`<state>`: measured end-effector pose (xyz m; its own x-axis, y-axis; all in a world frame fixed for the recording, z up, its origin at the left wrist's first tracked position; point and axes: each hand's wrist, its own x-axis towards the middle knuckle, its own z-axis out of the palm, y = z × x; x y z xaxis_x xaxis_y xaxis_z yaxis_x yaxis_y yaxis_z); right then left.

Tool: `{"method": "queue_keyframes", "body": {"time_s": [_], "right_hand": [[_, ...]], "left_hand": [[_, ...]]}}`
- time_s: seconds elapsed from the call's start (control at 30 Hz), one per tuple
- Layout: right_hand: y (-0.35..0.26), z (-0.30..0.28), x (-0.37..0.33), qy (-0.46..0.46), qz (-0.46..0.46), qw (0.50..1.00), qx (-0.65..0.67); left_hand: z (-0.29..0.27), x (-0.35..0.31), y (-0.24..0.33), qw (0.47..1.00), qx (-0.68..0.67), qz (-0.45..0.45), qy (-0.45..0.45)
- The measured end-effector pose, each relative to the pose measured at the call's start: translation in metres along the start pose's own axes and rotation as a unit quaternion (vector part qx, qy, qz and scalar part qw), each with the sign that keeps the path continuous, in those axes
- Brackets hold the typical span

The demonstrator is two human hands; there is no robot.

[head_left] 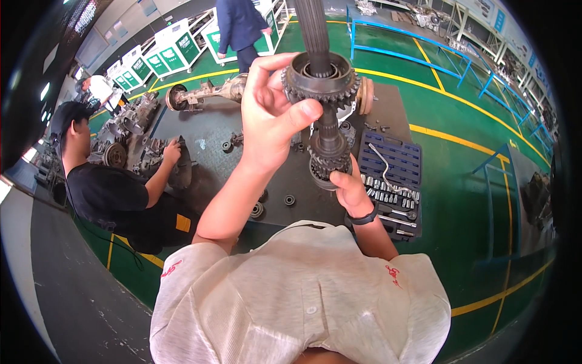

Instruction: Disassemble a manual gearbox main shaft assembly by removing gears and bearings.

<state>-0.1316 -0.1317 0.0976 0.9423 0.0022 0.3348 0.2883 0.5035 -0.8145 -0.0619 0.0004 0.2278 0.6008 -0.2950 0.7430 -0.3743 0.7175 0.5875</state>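
Note:
A dark splined gear shaft [330, 130] stands nearly upright in the air above the workbench, held between my two hands. My left hand [271, 109] grips a toothed gear ring [321, 77] on the upper part of the shaft, thumb in front and fingers behind. Lower down, my right hand [353, 189] closes round the smaller gears [330, 162] at the shaft's bottom end. The shaft's splined top runs out of the picture at the upper edge. Some of my right fingers are hidden behind the gears.
An open socket set case [391, 159] lies on the workbench [227, 176] at the right. An axle housing [212, 94] lies along the far side. At the left, a person in black [112, 182] handles metal parts. Small bearing rings [289, 199] lie near me.

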Motion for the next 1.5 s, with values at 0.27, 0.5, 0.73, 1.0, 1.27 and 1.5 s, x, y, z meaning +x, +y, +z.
{"method": "queue_keyframes", "body": {"time_s": [0.27, 0.5, 0.73, 1.0, 1.27, 1.5], "right_hand": [[-0.030, 0.019, 0.012, -0.016, 0.037, 0.999, -0.004], [-0.042, 0.033, 0.028, -0.018, 0.007, 1.000, -0.014], [-0.044, 0.040, 0.034, -0.015, -0.068, 0.998, 0.003], [-0.051, 0.039, 0.034, -0.038, 0.032, 0.999, 0.012], [-0.087, 0.055, 0.049, -0.054, 0.032, 0.994, 0.088], [-0.132, 0.076, 0.060, -0.080, 0.019, 0.995, 0.064]], "left_hand": [[-0.007, -0.012, -0.008, 0.999, 0.028, -0.032, -0.002], [-0.012, -0.014, -0.006, 0.999, 0.009, -0.042, -0.017], [-0.017, -0.009, -0.001, 0.997, 0.007, -0.052, -0.052], [-0.042, 0.016, -0.011, 0.980, -0.058, -0.144, -0.124], [-0.011, 0.051, 0.004, 0.980, -0.032, -0.148, -0.126], [0.037, 0.089, 0.041, 0.992, -0.013, -0.125, -0.024]]}}
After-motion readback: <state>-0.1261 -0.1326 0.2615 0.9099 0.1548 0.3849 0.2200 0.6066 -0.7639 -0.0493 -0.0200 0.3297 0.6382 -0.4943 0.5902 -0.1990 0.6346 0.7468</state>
